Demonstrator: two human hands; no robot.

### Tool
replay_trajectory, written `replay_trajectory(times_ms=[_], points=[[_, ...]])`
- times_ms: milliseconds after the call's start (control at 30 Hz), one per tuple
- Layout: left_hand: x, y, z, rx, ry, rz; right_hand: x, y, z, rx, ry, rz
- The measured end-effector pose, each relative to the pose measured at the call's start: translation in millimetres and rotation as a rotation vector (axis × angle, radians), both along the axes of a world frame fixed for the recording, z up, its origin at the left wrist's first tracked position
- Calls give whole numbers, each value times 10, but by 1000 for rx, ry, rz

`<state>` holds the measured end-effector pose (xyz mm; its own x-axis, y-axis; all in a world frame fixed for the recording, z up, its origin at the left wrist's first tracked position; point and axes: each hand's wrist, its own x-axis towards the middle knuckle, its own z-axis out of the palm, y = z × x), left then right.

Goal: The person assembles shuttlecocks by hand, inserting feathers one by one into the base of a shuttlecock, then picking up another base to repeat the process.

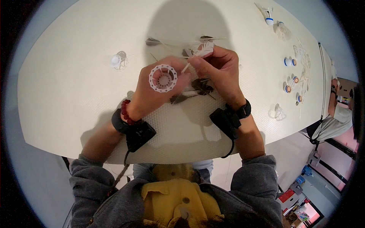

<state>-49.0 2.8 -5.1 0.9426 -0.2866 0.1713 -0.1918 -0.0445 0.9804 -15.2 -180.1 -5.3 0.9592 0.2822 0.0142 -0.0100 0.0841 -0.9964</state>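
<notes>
My left hand (142, 93) is closed around a white plastic shuttlecock skirt frame (164, 80), its round rim with small holes facing up. My left fingers are slightly blurred and partly hidden behind the frame. Beside it, my right hand (224, 74) pinches a white feather (207, 48) by thumb and fingers, its pale shaft slanting down toward my left fingertips. Whether the shaft touches the frame I cannot tell. Dark feathers (203, 86) lie on the table under and between my hands, and another dark feather (153, 41) rests beyond them.
On the white table (76, 98), a white cork head with a frame (117, 60) stands left. Along the right lie a shuttlecock (267, 17), several blue-banded cork heads (288, 61), loose white feather shafts (305, 74) and another frame (278, 112). A person (336, 121) is beyond the right edge.
</notes>
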Motion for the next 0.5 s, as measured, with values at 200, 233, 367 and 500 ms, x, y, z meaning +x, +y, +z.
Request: replay_trajectory(times_ms=[200, 233, 367, 500], points=[[-16, 1, 86, 142, -21, 32, 0, -11, 14, 28, 0, 29], [-17, 0, 83, 119, -23, 30, 2, -12, 9, 27, 0, 28], [-25, 37, 133, 108, 51, -20, 3, -1, -2, 52, -12, 42], [-2, 55, 88, 112, -54, -62, -8, -8, 30, 61, 22, 51]])
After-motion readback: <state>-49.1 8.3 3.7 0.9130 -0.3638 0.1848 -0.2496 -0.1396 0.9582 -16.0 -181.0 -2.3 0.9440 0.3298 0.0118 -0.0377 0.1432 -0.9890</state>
